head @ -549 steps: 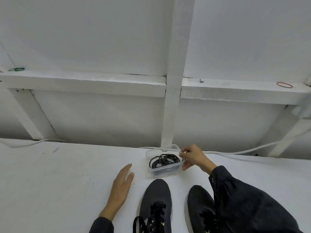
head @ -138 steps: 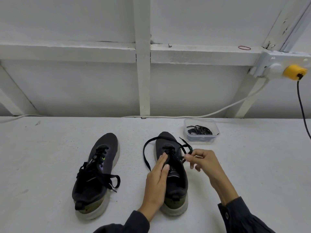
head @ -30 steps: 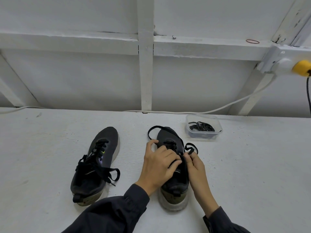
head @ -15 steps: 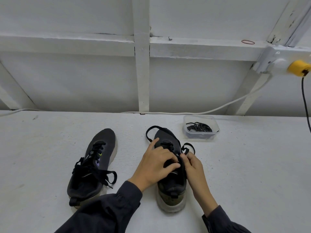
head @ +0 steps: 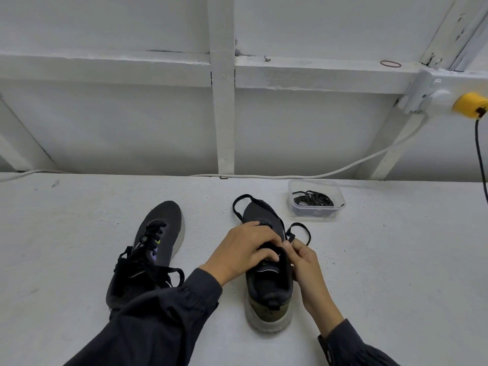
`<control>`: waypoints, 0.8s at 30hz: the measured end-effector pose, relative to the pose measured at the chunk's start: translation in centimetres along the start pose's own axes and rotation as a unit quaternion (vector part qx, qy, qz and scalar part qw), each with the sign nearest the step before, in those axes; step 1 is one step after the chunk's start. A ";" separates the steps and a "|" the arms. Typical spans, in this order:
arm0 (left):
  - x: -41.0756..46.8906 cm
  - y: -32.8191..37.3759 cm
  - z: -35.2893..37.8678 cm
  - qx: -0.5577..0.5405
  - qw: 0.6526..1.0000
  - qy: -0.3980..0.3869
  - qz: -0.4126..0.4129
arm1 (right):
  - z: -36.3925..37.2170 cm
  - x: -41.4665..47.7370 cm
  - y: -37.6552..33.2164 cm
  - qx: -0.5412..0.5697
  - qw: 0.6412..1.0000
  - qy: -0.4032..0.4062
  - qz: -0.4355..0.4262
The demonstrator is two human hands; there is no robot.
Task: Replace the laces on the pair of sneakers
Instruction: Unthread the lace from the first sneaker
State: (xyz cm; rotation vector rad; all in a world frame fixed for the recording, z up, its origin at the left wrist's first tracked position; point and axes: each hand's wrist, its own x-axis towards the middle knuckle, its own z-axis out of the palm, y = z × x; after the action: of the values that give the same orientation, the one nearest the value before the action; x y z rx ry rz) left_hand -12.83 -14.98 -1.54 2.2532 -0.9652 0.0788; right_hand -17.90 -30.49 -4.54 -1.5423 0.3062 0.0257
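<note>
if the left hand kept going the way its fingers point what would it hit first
Probably the right hand. The left hand grips the sneaker with fingertips aimed right, nearly meeting the right hand's fingers that pinch the lace. Depth is unclear, so they may already touch.

The sneaker on the left [head: 163,220] is seen in charcoal black with a lime-yellow mark, a purple patch and an off-white sole, while the sneaker on the right [head: 269,289] is shown black with an olive heel patch, a dirty white sole and a black lace [head: 234,210]. Black spare laces [head: 313,200] are seen through a clear container [head: 315,217], and the table [head: 79,233], wall [head: 132,128] and cable [head: 264,177] are coloured plain white. A yellow plug [head: 470,104], a black cord [head: 478,154], a thin red rubber band [head: 390,64] and dark charcoal sleeves [head: 158,318] are also seen.
</note>
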 end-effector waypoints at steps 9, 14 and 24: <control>-0.4 0.0 0.5 -0.019 1.000 0.008 -0.005 | -0.1 0.1 -0.2 0.034 0.999 0.021 0.004; -2.2 -0.1 1.3 -0.075 0.989 0.085 -0.090 | -2.3 0.7 0.1 0.029 0.998 0.042 0.037; -6.0 0.5 2.1 -0.275 0.915 0.204 -0.215 | -4.9 -0.8 -0.4 -0.267 0.947 0.158 -0.086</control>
State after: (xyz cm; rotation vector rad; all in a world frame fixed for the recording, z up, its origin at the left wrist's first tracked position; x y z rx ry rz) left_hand -17.92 -12.81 -4.70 1.7674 -0.2120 0.0679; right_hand -19.48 -35.16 -3.94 -2.1132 0.4415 -0.3005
